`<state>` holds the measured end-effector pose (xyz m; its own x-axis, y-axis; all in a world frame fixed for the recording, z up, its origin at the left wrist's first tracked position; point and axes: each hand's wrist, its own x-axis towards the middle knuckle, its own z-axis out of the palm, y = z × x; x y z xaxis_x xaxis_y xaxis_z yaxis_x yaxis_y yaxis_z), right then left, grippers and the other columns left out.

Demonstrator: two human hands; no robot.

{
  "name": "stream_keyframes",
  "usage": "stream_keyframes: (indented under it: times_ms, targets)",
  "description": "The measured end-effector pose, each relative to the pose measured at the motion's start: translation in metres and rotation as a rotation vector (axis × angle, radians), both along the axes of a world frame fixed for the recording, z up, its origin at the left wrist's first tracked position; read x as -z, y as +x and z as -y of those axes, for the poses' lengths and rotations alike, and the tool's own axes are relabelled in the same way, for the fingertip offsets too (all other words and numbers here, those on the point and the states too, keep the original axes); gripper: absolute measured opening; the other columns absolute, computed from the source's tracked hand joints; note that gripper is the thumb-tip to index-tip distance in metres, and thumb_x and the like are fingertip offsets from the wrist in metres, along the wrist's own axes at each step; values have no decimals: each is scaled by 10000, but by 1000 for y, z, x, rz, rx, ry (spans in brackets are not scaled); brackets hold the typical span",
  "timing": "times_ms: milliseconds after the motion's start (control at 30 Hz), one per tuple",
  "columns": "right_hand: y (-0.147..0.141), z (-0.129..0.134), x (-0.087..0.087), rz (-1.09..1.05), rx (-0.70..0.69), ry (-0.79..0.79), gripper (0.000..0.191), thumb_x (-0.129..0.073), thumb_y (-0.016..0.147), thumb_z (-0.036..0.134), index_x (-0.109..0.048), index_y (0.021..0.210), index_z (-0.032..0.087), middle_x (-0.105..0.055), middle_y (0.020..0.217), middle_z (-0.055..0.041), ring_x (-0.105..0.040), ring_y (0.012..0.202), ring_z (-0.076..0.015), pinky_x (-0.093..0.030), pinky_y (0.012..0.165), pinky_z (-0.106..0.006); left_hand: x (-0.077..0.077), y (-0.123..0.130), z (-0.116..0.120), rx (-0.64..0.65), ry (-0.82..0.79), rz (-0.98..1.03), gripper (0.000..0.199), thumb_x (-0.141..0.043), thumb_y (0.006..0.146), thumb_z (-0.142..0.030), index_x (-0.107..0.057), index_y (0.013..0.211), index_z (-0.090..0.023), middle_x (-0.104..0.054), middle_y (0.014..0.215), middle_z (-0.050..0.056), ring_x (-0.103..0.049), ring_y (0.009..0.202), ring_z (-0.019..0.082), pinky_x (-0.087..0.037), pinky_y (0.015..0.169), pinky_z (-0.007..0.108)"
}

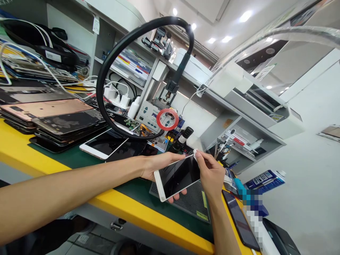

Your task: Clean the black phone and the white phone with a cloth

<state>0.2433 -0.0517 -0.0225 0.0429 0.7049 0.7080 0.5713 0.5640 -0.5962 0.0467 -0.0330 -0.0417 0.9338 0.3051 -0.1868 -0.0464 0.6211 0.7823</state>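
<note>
A white-framed smartphone (178, 177) with a black, reflective screen lies tilted across my left hand (156, 163). My left thumb runs along its far edge, and the fingertips show under the near edge. At the phone's far right corner, my right hand (212, 171) pinches a small white wad (195, 152) that looks like tissue. The wad is at the edge of the screen; whether it presses on the glass is hard to tell. Below the phone, a dark perforated plate (186, 202) with yellow labels rests on the green mat (132, 193).
Stacked phone screens and panels (66, 120) fill the left of the bench. A white tablet (102, 143) lies nearby. A black hose (99, 81) arches over a hot-air station (148, 115) with a red tape roll (167, 119). Another phone (240, 219) lies at right.
</note>
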Motion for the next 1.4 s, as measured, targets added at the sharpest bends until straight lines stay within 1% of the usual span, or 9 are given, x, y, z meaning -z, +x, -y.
stream_keyframes:
  times_ms: [100, 200, 433, 633, 800, 933, 1133, 1300, 1400]
  targets:
    - [-1, 1, 1, 86, -11, 40, 169, -680, 895, 349, -776, 961, 227, -749, 964, -45, -682, 852, -206, -536, 740, -311, 3, 1, -2, 45, 14, 12, 784, -256, 879, -736, -660, 1080, -94, -720, 949, 219, -713, 754, 354, -575, 693, 544]
    - [-3, 2, 2, 224, -54, 148, 122, -666, 908, 282, -764, 960, 232, -740, 970, -43, -666, 908, -211, -531, 821, -349, 7, 3, -5, 85, 25, 46, 829, -255, 827, -810, -631, 1115, -129, -721, 981, 216, -713, 764, 357, -566, 706, 569]
    - [-9, 6, 5, 471, -109, 319, 127, -649, 897, 174, -747, 942, 240, -755, 933, -45, -638, 969, -248, -504, 893, -451, 9, 3, -8, 71, -16, 80, 945, -188, 756, -896, -647, 1069, -131, -718, 844, 193, -705, 725, 356, -563, 677, 564]
    - [-24, 15, 10, 526, -171, 383, 186, -657, 865, 106, -739, 962, 242, -760, 957, -30, -648, 997, -251, -489, 891, -455, 12, 5, -8, 48, -21, 117, 974, -201, 741, -907, -688, 979, -97, -700, 759, 189, -685, 660, 344, -560, 631, 529]
    - [-33, 23, 13, 525, -209, 434, 202, -660, 852, 83, -731, 954, 243, -763, 948, -29, -656, 981, -261, -486, 868, -456, 5, 4, -3, -12, -87, 95, 932, -207, 775, -885, -668, 1036, -118, -710, 821, 161, -671, 656, 311, -551, 621, 497]
    - [-36, 27, 13, 526, -238, 461, 231, -672, 836, 61, -717, 976, 239, -763, 958, -27, -658, 968, -256, -489, 837, -441, 3, 4, -3, -60, -188, 132, 817, -287, 787, -866, -651, 883, -141, -686, 794, 130, -640, 632, 248, -530, 578, 384]
    - [-45, 34, 13, 537, -302, 484, 214, -678, 827, 67, -696, 962, 232, -765, 948, -26, -672, 933, -245, -486, 801, -422, 6, 2, -4, -127, -305, 227, 667, -411, 812, -804, -539, 687, -162, -484, 519, 6, -486, 481, 148, -418, 477, 237]
    - [-52, 40, 17, 569, -347, 484, 225, -690, 809, 74, -680, 965, 236, -766, 949, -16, -684, 920, -231, -497, 811, -414, 7, 0, -3, -134, -240, 205, 643, -389, 839, -777, -492, 611, -185, -270, 382, -52, -227, 335, 93, -200, 348, 205]
    - [-53, 42, 20, 602, -349, 496, 230, -696, 810, 84, -672, 982, 235, -764, 968, -14, -684, 941, -224, -502, 833, -412, 10, 1, -3, -168, -197, 187, 617, -422, 844, -754, -511, 638, -178, -286, 407, -52, -195, 331, 84, -131, 343, 208]
